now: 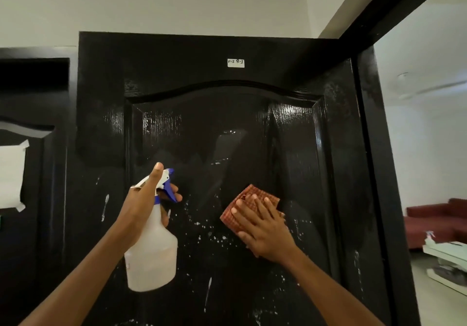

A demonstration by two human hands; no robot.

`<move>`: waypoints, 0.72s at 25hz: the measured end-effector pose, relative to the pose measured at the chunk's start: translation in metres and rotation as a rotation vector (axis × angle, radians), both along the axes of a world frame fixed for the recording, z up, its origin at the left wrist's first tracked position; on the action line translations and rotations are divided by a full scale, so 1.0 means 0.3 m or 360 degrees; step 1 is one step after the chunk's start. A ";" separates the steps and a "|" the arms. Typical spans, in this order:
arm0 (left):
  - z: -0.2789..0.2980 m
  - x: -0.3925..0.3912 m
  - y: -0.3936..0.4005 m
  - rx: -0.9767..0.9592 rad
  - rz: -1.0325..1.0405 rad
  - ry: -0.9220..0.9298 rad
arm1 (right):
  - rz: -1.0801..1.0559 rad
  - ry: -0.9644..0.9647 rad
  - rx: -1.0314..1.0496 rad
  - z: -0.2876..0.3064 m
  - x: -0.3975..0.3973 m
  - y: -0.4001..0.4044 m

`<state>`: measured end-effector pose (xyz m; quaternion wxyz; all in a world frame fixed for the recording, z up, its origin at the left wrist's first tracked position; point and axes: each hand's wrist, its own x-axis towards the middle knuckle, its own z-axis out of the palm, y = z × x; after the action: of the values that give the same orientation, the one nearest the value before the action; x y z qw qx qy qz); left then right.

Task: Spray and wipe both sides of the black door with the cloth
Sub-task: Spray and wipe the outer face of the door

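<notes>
Right up against the black door, both hands are at work on its glossy raised panel. Left hand is wrapped around the neck of the white spray bottle, thumb up over the top, fingers curled around the blue trigger, nozzle aimed at the door. Right hand is flat, fingers straight and spread, pressing the red checked cloth onto the panel just right of the bottle. White droplets and runs speckle the door between and below the hands, with more streaks down low. Up high, a small white label sits above the arched moulding. Over on the left, a taped sheet of paper shows on a neighbouring dark door, and on the right, past the door frame, a red sofa and a white table are visible.
</notes>
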<state>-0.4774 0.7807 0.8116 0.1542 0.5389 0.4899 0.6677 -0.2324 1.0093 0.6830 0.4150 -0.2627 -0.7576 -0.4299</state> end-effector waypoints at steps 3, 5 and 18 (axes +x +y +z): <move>-0.034 0.054 0.035 -0.0023 -0.0069 0.0013 | -0.0174 0.0582 -0.0278 -0.026 0.177 0.067; -0.060 0.101 0.066 -0.0050 -0.0127 0.0017 | -0.0194 0.1351 -0.0676 -0.055 0.264 0.087; -0.055 0.161 0.179 -0.0086 -0.0145 -0.0050 | -0.0079 -0.0118 -0.0120 0.064 0.079 0.029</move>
<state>-0.4290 0.8345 0.7951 0.2064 0.5457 0.4802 0.6550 -0.2087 1.0182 0.7022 0.3656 -0.2807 -0.7815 -0.4205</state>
